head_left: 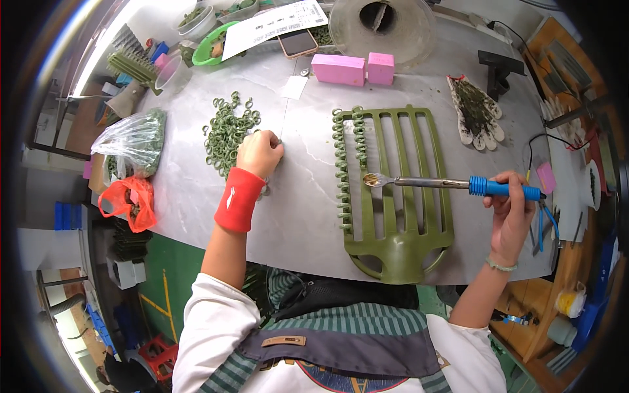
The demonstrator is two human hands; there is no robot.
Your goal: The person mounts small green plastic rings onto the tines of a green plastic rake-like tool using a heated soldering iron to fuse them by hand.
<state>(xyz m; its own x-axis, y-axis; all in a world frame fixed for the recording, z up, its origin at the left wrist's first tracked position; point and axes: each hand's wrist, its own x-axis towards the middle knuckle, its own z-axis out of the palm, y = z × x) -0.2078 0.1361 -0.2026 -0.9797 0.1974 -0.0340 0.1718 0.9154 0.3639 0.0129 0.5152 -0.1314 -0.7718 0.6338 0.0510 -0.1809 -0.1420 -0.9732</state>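
My right hand [510, 213] grips the blue handle of a soldering iron [429, 183]. Its metal shaft points left and ends in a spoon-shaped tip [375, 180] over the second bar of a green plastic rack [401, 245]. Small green rings line the rack's leftmost bar [343, 173] in a row, and several more sit on the upper part of the second bar [360, 137]. My left hand [260, 154] is closed at the right side of a loose pile of green rings [226, 134]. Its fingertips are hidden, so whether a ring is between them does not show.
Two pink blocks [339, 69], a phone [298, 43] and a large translucent tub [383, 29] stand along the back. A stained glove [476, 112] lies at the right, with blue-handled pliers [547, 219] nearer. Plastic bags [134, 141] sit at the left edge.
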